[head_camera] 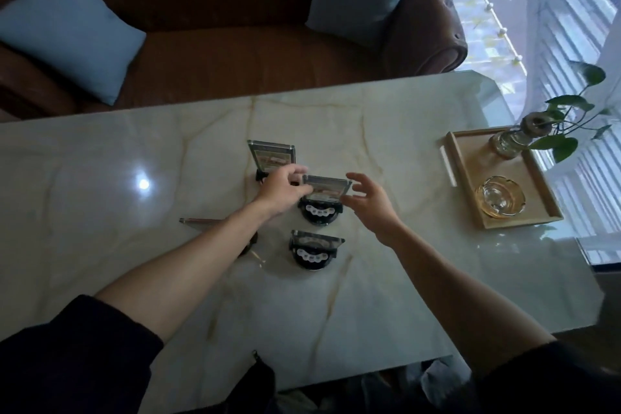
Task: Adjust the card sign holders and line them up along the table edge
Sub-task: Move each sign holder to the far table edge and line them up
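Observation:
Several clear acrylic card sign holders with black bases stand on the marble table. My left hand pinches the left top edge of the middle holder. My right hand hovers with spread fingers just right of that holder, perhaps grazing its corner. A farther holder stands tilted behind my left hand. A nearer holder stands in front. Another holder lies partly hidden under my left forearm.
A wooden tray at the right holds a glass ashtray and a glass vase with a leafy plant. A brown sofa with blue cushions runs along the table's far edge. A window fills the right side.

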Demonstrator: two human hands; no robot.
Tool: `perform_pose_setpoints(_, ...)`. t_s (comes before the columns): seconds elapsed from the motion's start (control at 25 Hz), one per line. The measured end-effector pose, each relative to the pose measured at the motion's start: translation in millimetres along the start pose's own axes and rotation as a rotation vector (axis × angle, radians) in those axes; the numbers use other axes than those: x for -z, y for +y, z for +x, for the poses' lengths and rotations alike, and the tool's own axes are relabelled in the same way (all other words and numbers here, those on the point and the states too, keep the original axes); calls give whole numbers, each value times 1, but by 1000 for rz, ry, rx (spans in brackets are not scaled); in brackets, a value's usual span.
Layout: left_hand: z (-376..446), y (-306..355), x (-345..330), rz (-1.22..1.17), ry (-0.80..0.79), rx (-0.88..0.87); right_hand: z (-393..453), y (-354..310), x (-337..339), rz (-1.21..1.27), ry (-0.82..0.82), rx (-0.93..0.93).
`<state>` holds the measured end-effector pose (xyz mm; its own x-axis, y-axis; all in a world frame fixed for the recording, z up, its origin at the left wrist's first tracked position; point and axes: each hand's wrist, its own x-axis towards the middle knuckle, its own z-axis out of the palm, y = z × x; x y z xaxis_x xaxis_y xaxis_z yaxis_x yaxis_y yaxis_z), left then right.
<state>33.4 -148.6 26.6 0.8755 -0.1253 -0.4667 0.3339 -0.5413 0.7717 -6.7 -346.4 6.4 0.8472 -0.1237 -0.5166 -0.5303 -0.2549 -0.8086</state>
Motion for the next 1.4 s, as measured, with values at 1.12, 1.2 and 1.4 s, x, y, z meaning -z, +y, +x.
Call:
perform_pose_setpoints(1.12, 96, 119, -69, 107, 88, -245, 102, -47, 159, -357, 50, 250)
perform_pose_setpoints(1.2, 120, 149, -88, 87, 128, -242, 132, -60, 195, -439, 49, 302)
perform_pose_setpoints(1.4, 186, 220, -142, -8, 227, -233, 200, -101, 281, -569, 108, 399)
